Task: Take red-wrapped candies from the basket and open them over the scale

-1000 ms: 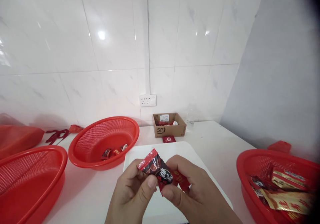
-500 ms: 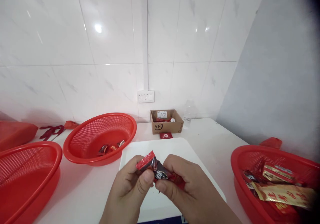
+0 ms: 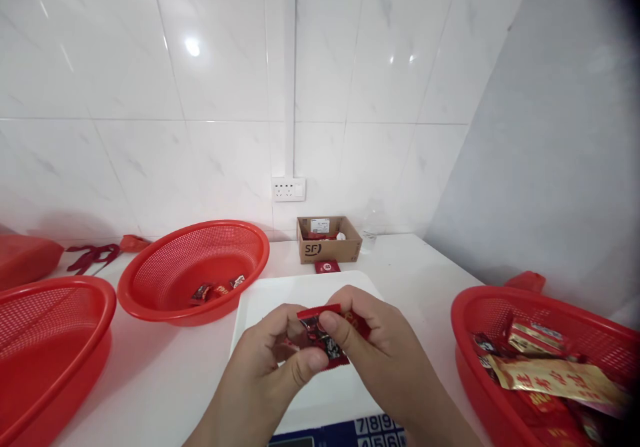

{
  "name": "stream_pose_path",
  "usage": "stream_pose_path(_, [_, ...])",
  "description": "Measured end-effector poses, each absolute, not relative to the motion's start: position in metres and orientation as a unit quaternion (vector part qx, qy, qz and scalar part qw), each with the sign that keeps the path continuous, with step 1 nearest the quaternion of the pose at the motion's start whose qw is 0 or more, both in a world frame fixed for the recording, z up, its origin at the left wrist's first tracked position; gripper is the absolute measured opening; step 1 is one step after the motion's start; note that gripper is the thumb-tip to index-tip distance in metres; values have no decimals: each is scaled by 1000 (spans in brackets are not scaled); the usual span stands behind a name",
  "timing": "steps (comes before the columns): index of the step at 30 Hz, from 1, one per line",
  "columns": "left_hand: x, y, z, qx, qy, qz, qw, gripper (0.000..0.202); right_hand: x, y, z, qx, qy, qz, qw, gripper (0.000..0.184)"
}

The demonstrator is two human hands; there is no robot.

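Observation:
Between both hands, over a white scale platform [image 3: 315, 407], is a small red and dark snack packet [image 3: 332, 350] with a crimped edge and white lettering. My left hand [image 3: 265, 360] pinches its left side between thumb and fingers. My right hand [image 3: 385, 340] presses its thumb on the upper part of the packet. A second red packet with gold marks [image 3: 356, 324] shows in the fingers of my right hand, partly covered. The scale's blue keypad [image 3: 383, 427] is cut off by the bottom edge of the view.
A red perforated basket [image 3: 145, 294] with a few packets stands behind left, another red basket [image 3: 103, 300] nearer left. To the right, a red basket [image 3: 463, 300] holds gold and red packets. An SF cardboard box [image 3: 340, 252], a red packet [image 3: 327, 267] and a clear bottle [image 3: 371, 227] sit near the wall.
The packet has turned in my fingers, and its red crimped edge now lies toward the right. My right thumb has moved up onto it. The view has tipped slightly, showing more of the keypad.

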State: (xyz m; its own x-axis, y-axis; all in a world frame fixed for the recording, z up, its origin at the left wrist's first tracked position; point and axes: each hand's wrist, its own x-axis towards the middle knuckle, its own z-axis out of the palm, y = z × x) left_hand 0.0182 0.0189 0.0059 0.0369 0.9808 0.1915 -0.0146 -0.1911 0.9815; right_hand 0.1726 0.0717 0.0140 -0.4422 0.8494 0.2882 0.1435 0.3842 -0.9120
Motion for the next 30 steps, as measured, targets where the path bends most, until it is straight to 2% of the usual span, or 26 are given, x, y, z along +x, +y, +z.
stream_pose_path(6, [21, 13, 10, 590, 479, 515, 397, 28, 172, 68, 18, -311, -686, 484, 446, 40])
stream_pose_path(10, [22, 7, 14, 624, 474, 494, 376, 26, 174, 69, 19, -246, -682, 575, 379, 55])
stream_pose_path(12, [23, 6, 15, 643, 479, 472, 365, 23, 176, 70, 18, -235, -686, 597, 343, 56])
stream_pose_path(16, [24, 6, 13, 656, 472, 471, 353, 21, 179, 72, 16, -234, -701, 596, 315, 54])
stream_pose_path(22, [22, 9, 4, 654, 490, 469, 335, 39, 182, 72, 22, -193, -731, 584, 294, 50])
stream_pose_path(30, [22, 10, 5, 644, 476, 474, 367, 39, 176, 70, 19, -227, -729, 531, 368, 46])
